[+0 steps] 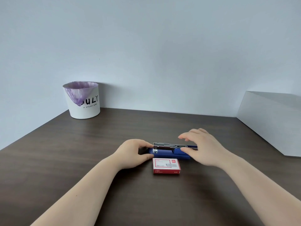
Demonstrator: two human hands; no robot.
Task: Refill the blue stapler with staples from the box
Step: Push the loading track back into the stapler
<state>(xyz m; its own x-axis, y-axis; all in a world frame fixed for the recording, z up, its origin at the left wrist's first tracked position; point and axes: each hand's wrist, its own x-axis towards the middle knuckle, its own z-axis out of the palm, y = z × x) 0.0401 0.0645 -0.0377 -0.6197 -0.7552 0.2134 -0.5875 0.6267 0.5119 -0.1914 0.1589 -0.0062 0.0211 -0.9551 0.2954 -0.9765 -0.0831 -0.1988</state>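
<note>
blue stapler (169, 152) | between left hand (133, 152) and right hand (203, 147) | touching both

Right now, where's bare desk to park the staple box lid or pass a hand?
Free: the desk between the white bin and the left hand; also the near strip between the forearms, below the staple box. Crowded: the centre, where the right hand and left hand flank the blue stapler.

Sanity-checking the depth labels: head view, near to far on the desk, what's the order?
Staple box → blue stapler → white bin at the wall. The hands overlap the stapler, so they are left out.
</note>
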